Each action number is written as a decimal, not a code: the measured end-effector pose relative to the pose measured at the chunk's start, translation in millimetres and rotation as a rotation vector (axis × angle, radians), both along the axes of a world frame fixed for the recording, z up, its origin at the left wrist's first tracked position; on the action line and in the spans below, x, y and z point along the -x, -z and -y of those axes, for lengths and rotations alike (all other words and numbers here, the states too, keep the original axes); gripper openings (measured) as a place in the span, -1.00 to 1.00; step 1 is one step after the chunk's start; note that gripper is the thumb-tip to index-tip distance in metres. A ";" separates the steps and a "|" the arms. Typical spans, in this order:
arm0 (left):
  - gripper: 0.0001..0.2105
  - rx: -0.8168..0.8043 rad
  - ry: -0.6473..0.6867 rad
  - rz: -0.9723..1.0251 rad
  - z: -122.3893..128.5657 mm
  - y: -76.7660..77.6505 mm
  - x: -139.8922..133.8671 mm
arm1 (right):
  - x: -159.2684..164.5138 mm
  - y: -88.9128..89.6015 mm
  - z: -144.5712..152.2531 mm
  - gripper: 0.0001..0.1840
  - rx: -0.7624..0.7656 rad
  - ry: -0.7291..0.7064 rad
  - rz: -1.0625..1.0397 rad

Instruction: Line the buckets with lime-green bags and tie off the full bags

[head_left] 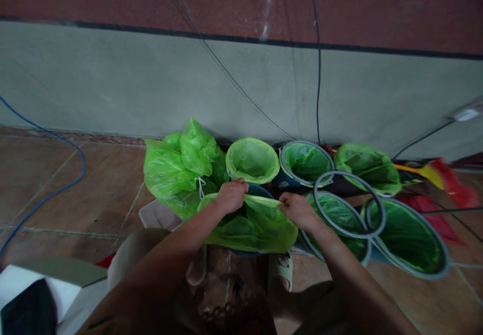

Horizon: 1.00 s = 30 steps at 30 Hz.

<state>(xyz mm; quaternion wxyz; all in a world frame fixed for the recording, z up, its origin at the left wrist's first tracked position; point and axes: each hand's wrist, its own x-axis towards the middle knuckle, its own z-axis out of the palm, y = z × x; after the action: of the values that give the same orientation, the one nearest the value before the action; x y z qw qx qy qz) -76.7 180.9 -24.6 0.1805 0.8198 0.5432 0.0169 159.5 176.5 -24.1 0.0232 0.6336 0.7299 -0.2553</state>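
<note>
A thin green bin bag [256,232] is draped in a blue bin [261,190] between my knees. My left hand [231,196] is closed on the bag's far edge at the left. With fingers pinched, my right hand [297,208] grips the same edge further right, so the rim is pulled taut between them. The bin's far rim shows bare behind the bag. Just beyond stands a small bin lined with a green bag [252,160]. Beside my right forearm is another lined bin with a grey ring [339,201] around its mouth.
Tied green bags [181,169] slump at the left against the wall. Several lined bins stand to the right, with a loose grey ring [320,200] across them. A red-and-yellow broom [433,174] and red dustpan [428,209] lie beyond. A blue cable [81,164] crosses the tiles.
</note>
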 end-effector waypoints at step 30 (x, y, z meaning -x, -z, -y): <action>-0.73 0.114 -0.046 0.038 -8.9 1.3 13.7 | 6.5 -5.7 -8.1 -0.74 -0.111 -0.002 0.023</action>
<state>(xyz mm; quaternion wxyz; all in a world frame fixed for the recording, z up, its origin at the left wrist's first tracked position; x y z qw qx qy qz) -90.4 189.8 -25.9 0.2368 0.7951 0.5584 0.0058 153.0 184.7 -18.4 -0.0035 0.6360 0.7433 -0.2072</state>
